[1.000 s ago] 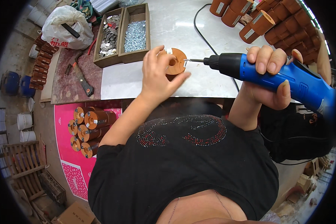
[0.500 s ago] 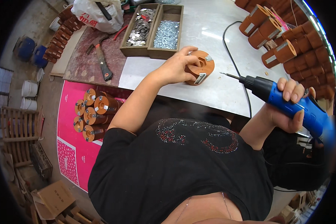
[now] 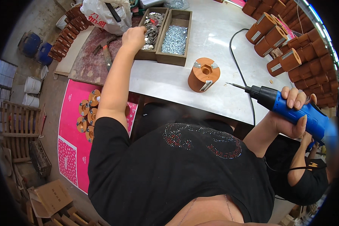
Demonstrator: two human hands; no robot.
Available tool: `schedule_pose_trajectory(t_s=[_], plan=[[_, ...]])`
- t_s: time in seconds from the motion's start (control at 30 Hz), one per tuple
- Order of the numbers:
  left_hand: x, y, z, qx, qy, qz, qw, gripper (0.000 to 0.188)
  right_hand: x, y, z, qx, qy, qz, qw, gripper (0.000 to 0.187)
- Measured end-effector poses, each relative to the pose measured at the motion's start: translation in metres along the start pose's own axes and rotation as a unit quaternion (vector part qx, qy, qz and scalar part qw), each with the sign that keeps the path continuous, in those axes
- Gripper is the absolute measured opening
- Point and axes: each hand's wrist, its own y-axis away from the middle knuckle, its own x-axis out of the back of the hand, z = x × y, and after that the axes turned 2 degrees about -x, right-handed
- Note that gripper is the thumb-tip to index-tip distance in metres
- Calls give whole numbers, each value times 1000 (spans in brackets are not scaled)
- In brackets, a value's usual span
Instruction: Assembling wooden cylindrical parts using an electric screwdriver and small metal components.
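My left hand (image 3: pixel 135 37) is over the near left side of a wooden box compartment holding small flat metal pieces (image 3: pixel 154 28). Its fingers are curled and partly hidden, so what they pinch cannot be made out. My right hand (image 3: pixel 293 109) is wrapped round a blue and black electric screwdriver (image 3: pixel 267 97), its thin bit pointing left. A reddish-brown wooden cylinder (image 3: pixel 197 80) stands on the metal tabletop, untouched, left of the bit tip. Its top has a central hole and small metal pieces at the rim, and a pale label is on its side.
A second wooden box (image 3: pixel 188 39) holds many silvery screws (image 3: pixel 174 39). A black cable (image 3: pixel 234 51) crosses the table. Wooden cylinders (image 3: pixel 290 60) are stacked at the right; more (image 3: pixel 83 108) stand on pink sheeting at the left. A hammer (image 3: pixel 107 54), a plastic bag (image 3: pixel 109 19) and a co-worker's arm (image 3: pixel 299 162) also show.
My left hand has let go of the wooden cylinder and moved left and away to the box of metal pieces. The cylinder stays standing. My right hand keeps the screwdriver in nearly the same place.
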Motion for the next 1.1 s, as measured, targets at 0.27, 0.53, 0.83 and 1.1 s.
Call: schedule_pose_trajectory(t_s=[0.27, 0.53, 0.83, 1.1], plan=[[-13, -4, -8, -96, -197, -40, 975, 12, -3, 0, 0, 6, 23, 0, 1000, 60], [-14, -6, -6, -82, -191, -65, 976, 13, -1, 0, 0, 15, 18, -3, 1000, 58], [-2, -8, -10, -83, -170, -148, 971, 15, 4, 3, -7, 20, 21, 17, 999, 57], [4, -14, -1, -136, -199, -145, 960, 16, 5, 5, -14, 27, 18, 5, 999, 57]])
